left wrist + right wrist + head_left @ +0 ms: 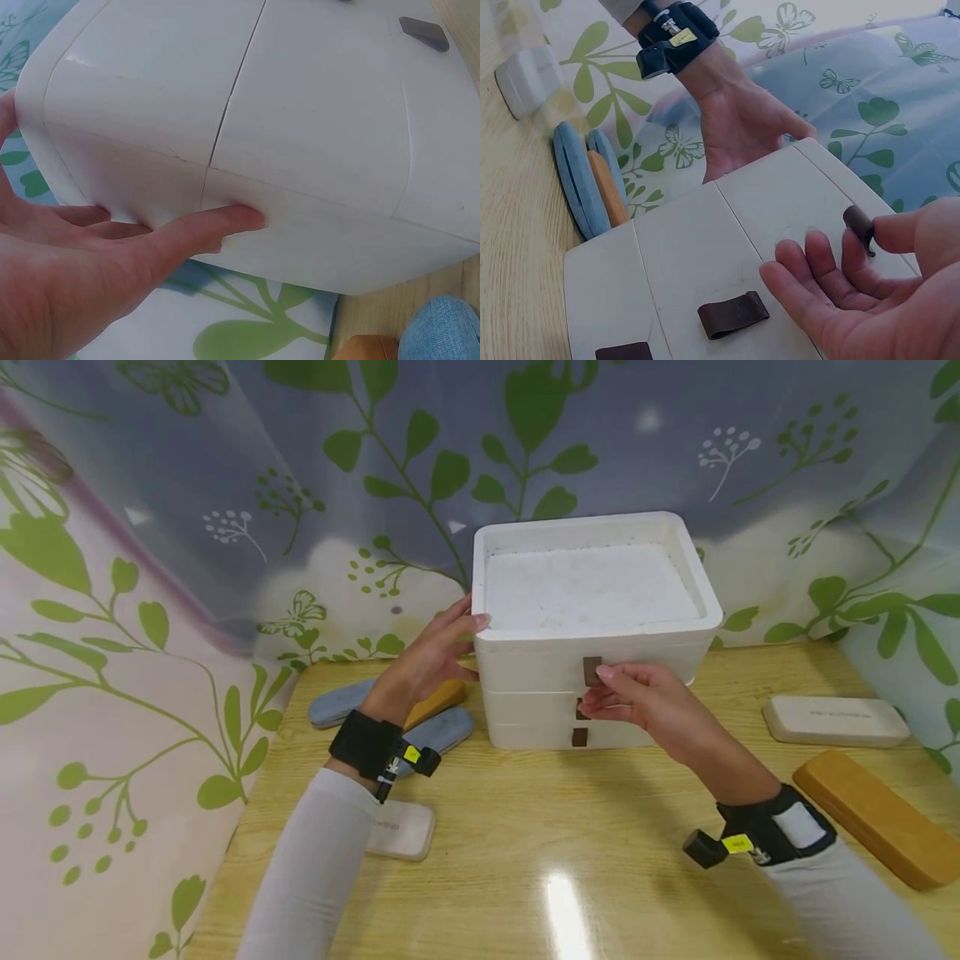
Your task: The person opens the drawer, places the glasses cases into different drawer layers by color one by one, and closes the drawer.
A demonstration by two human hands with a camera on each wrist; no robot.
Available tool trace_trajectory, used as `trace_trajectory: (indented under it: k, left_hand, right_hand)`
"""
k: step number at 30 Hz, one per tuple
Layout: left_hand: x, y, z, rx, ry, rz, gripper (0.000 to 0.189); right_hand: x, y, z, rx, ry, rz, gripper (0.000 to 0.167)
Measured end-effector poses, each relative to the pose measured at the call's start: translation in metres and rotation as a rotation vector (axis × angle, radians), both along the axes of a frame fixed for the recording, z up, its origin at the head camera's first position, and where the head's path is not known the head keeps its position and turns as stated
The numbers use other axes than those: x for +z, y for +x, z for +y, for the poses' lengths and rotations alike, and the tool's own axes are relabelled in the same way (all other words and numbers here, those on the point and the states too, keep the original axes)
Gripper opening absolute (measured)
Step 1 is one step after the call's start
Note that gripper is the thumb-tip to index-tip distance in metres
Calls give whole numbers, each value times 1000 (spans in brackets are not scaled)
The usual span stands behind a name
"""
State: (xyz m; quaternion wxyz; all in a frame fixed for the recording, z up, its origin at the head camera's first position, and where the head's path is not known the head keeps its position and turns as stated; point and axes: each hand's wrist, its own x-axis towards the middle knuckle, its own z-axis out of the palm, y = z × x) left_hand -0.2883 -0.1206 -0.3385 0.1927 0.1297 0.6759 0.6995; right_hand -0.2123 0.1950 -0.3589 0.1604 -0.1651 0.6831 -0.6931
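Observation:
A white unit of three stacked drawers (525, 668) stands on the wooden table, its top a shallow tray with a raised rim. Against its left side rests my left hand (431, 656), fingers spread along the wall and a fingertip at the top rim. In the left wrist view, the fingers (217, 225) press on the smooth white side. My right hand (645, 702) pinches the brown pull tab (859, 225) of the top drawer between thumb and forefinger, other fingers loosely bent. Below it are the middle tab (733, 315) and the bottom tab (580, 737). All drawers look closed.
Left of the unit lie two blue cases (341, 703), an orange case (438, 702) and a white case (402, 831), partly behind my left arm. At right are another white case (836, 720) and an orange case (877, 818). A leaf-patterned curtain (405, 468) hangs close behind.

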Motion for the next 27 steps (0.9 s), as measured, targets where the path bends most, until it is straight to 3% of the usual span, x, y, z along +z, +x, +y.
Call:
trace_trajectory:
  k: [8, 19, 27]
  left_hand:
    - [-1, 0, -1, -2, 0, 6, 74]
    - [-2, 0, 0, 4, 1, 4, 73]
    - [-2, -1, -1, -33, -3, 35, 72]
  right_hand:
    - [0, 0, -3, -53, 68, 21, 29]
    - [-1, 0, -2, -21, 55, 32, 24]
    - [0, 1, 0, -9, 71, 51, 25]
